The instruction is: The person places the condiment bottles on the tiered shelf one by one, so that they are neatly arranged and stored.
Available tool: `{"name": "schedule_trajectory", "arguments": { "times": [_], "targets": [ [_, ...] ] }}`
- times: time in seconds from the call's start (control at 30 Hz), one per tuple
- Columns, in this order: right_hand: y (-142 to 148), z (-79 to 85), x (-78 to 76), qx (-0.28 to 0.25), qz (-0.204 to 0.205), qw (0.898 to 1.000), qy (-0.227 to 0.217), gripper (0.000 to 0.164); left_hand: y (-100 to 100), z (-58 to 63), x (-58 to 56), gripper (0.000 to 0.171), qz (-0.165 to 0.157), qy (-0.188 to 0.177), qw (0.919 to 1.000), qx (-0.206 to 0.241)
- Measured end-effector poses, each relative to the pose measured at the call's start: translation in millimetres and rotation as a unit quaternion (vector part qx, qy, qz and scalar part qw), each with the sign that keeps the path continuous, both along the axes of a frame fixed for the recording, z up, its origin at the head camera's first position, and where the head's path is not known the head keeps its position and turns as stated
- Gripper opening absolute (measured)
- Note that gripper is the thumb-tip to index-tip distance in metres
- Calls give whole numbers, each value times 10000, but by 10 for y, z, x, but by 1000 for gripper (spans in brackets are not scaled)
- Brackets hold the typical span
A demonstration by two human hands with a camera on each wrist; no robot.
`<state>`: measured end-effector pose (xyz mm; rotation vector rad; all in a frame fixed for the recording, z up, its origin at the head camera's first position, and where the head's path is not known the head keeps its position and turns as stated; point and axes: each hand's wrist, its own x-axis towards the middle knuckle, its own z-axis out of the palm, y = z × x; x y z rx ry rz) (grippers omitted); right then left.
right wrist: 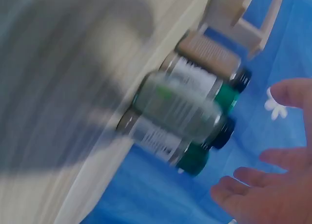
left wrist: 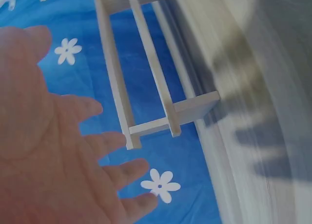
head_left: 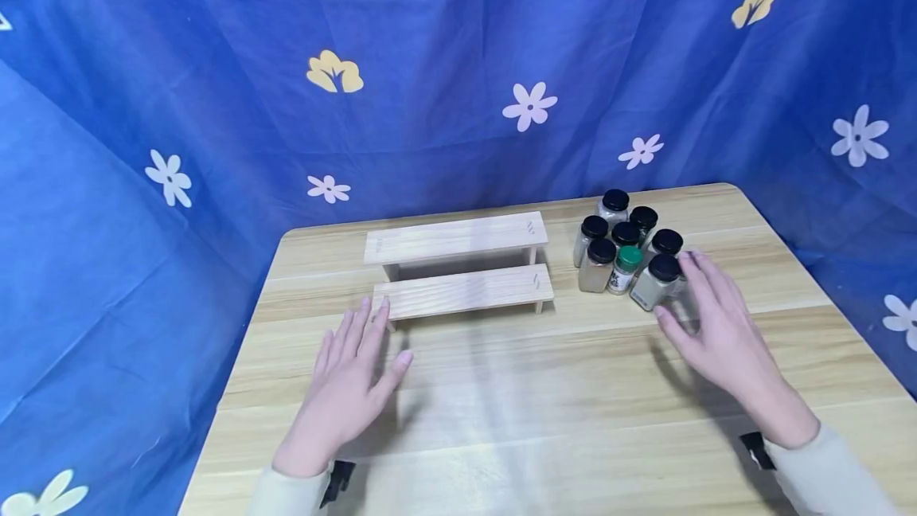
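My left hand [head_left: 340, 400] is held over the table with its fingers spread, its fingertips overlapping the near left end of the lower step of a two-step wooden rack [head_left: 466, 293]. In the left wrist view the palm faces that rack [left wrist: 151, 63], and nothing is in it. At the right, my right hand [head_left: 723, 341] reaches beside a cluster of spice jars, fingers apart and holding nothing. Nearest to its thumb is a squarish black-lidded jar [head_left: 650, 289]. A green-lidded jar [head_left: 622, 277] stands among the black-lidded ones. From the right wrist, a second green-lidded jar [right wrist: 156, 141] shows too.
The rack's upper step [head_left: 458, 237] stands behind the lower one, left of the jars. Everything is on a light wood-grain table [head_left: 501, 420] with rounded back corners. A blue cloth [head_left: 430, 102] with flower prints hangs behind and at both sides.
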<state>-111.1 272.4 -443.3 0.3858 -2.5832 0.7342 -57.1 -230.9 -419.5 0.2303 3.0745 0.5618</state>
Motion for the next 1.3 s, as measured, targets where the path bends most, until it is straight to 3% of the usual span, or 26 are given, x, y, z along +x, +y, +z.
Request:
{"name": "schedule_trajectory", "arguments": {
  "times": [0.13, 0.3, 0.47, 0.6, 0.77, 1.03, 1.13, 1.3],
  "targets": [
    [147, 5, -155, -415, -76, 9991, -47, 86, -49, 18, -69, 74, -32, -43, 9973, 737],
    [291, -48, -269, -722, -301, 9950, -629, 83, -156, 0, -204, 69, 110, -138, 9868, 1610],
    [395, -115, -354, -1192, -353, 9858, -1133, 73, -267, -43, -350, 71, 552, -396, 9739, 2165],
    [446, -172, -404, -1606, -252, 9782, -1293, 66, -336, -80, -439, 75, 1010, -651, 9627, 2423],
    [486, -249, -454, -1924, -10, 9742, -1184, 60, -373, -150, -511, 78, 1335, -840, 9440, 2899],
    [501, -320, -498, -2107, 37, 9704, -1181, 49, -401, -309, -572, 66, 1542, -654, 9209, 3521],
    [490, -336, -504, -2138, -51, 9700, -1159, 46, -397, -369, -593, 57, 1582, -512, 9089, 3825],
    [460, -341, -509, -2322, -122, 9660, -1131, 43, -359, -453, -624, 44, 1657, -395, 8820, 4394]
  ]
}}
